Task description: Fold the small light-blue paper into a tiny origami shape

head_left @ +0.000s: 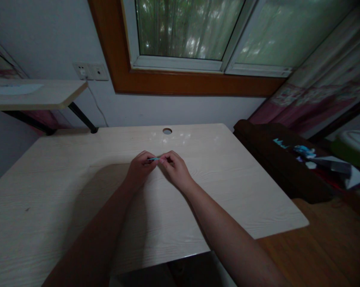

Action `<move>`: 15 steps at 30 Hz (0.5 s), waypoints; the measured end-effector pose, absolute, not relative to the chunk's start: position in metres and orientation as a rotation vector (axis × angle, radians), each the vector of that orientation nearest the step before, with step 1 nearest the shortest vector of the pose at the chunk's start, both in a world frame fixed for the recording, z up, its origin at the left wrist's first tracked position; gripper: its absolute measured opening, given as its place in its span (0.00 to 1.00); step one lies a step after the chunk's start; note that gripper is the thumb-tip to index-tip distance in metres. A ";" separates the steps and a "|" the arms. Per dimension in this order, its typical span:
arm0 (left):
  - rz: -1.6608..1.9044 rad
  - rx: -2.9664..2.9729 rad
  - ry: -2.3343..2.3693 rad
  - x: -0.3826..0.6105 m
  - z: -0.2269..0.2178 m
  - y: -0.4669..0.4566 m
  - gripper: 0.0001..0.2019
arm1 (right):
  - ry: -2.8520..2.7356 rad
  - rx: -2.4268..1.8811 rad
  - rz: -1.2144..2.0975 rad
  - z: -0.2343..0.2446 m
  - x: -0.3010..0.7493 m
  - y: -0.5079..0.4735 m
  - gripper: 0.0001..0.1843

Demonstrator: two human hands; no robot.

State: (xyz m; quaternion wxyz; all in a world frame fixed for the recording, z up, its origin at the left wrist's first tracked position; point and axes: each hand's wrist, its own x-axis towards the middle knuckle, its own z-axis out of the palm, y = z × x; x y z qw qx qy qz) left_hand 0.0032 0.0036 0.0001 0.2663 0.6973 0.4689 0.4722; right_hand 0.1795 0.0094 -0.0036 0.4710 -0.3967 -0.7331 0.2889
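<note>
My left hand (140,167) and my right hand (175,167) meet over the middle of a pale wooden desk (63,191). Both are closed in a pinch on a small light-blue piece (153,159) held between their fingertips. The piece is thin and too small to name; it looks like a strip of paper. Both forearms reach in from the bottom of the view and cast a shadow on the desk.
A round cable hole (167,130) sits near the desk's far edge. A dark wooden cabinet (275,159) at the right carries blue scraps and papers (305,151). A shelf (33,93) juts out at the left, below a wall socket (90,71). A window (198,32) is behind.
</note>
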 end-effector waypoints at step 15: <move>1.163 2.115 1.287 0.002 -0.001 0.005 0.02 | -2.018 -0.979 0.515 -0.002 0.183 0.009 0.04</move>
